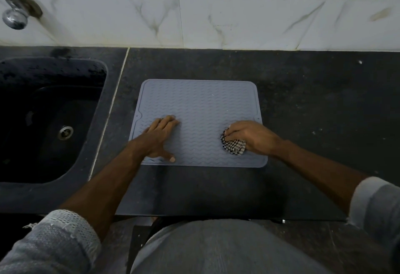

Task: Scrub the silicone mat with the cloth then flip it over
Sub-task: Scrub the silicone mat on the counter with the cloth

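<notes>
Both of your hands are on the silicone mat (199, 109), which lies flat and ridged side up on the dark counter (313, 104), just right of the sink (49, 117). Your left hand (159, 138) is spread open, palm down near the mat's near-left part, pinning it and grasping nothing. Your right hand (252, 137) is clenched around the bunched checked cloth (233, 146), pressing it onto the near-right part of the mat.

To scrub well, keep that left palm flat and heavy, since silicone tends to creep on a smooth counter once you push sideways. Work the cloth along the wavy ridges as well as across them, so the fabric gets down into the grooves. Only the near-right patch is under the cloth now, so the far half and the raised rim likely need their share; shift your pinning hand when the cloth has to pass where it rests.

A few pale specks show on the mat's far part, though the light is dim and I cannot say whether they are grime or glare. Treat them as dirt and go over them.

Leave the flip until the whole face is covered, then lift by one edge
</notes>
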The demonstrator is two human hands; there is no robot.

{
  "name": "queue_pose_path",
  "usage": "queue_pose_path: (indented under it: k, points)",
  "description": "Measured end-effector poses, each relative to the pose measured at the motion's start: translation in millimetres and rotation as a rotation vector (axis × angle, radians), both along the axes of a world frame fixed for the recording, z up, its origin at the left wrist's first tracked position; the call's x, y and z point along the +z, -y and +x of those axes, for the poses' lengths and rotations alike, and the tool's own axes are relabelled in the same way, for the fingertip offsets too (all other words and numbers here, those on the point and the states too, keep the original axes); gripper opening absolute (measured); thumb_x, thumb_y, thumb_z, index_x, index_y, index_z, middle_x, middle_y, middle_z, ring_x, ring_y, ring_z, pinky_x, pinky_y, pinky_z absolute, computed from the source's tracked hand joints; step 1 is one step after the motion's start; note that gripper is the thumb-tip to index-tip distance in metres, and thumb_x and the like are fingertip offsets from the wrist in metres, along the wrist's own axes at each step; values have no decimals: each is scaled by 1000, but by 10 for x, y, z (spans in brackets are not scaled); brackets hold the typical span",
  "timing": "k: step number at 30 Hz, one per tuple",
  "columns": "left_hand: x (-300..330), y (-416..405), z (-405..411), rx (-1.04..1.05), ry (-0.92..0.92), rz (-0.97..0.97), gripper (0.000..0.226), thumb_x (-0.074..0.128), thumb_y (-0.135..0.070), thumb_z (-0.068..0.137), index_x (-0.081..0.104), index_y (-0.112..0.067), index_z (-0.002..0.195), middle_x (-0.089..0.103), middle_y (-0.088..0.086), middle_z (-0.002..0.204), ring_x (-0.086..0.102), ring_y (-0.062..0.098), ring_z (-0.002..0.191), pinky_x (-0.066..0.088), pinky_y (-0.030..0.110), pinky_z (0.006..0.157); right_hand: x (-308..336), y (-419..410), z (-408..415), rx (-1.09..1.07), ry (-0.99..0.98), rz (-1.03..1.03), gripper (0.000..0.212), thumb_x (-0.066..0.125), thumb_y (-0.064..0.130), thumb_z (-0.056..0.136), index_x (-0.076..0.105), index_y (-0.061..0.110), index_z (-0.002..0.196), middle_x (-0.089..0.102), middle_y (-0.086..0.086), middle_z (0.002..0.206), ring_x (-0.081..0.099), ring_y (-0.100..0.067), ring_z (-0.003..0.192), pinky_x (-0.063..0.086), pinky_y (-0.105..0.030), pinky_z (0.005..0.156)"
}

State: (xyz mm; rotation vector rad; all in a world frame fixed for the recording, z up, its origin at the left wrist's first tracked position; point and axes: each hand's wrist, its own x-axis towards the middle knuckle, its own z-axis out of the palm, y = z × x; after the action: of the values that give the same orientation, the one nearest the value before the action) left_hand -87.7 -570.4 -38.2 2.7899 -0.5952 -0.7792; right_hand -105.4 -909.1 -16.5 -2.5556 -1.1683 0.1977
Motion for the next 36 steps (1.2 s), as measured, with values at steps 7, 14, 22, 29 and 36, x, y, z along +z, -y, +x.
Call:
queue_pose_path:
  k: [7, 14, 22, 29, 36]
  points:
    - [29, 59, -5, 33, -22, 15, 121, 76, -58, 67, -2, -23, 153, -10, -1, 161, -7, 28, 147, 9, 54, 118, -49, 13, -11, -43, -16, 17, 40, 78, 10, 71, 68, 8, 109, 67, -12, 116, 62, -28, 108, 48, -42, 96]
    - [131, 378, -129, 57, 114, -65, 110, 70, -62, 72, 4, -27, 153, -5, 1, 161, -2, 30, 147, 10, 53, 116, 45, -52, 41, -64, -122, -29, 37, 76, 10, 72, 68, 13, 108, 67, -6, 111, 61, -24, 105, 50, -40, 92]
    - [173, 543, -154, 20, 48, 6, 114, 77, -55, 69, 4, -28, 153, -6, 2, 160, -2, 29, 146, 16, 52, 116, 67, -498, 77, 11, 32, -54, 35, 70, 15, 78, 65, 16, 113, 66, -5, 117, 57, -23, 112, 43, -37, 98]
    - [136, 533, -130, 7, 63, 21, 114, 76, -58, 68, 5, -29, 153, -4, 3, 159, 0, 30, 146, 19, 54, 115, 58, 149, -133, 5, -5, 9, 37, 77, 8, 71, 68, 4, 107, 68, -15, 112, 63, -31, 105, 46, -43, 95]
    - [165, 618, -94, 7, 55, 78, 116, 80, -55, 64, 8, -27, 151, -1, 5, 158, 4, 32, 144, 25, 56, 113, 91, -7, -47, -96, -69, 33, 32, 71, 13, 80, 67, 10, 111, 67, -10, 114, 60, -25, 109, 43, -35, 99]
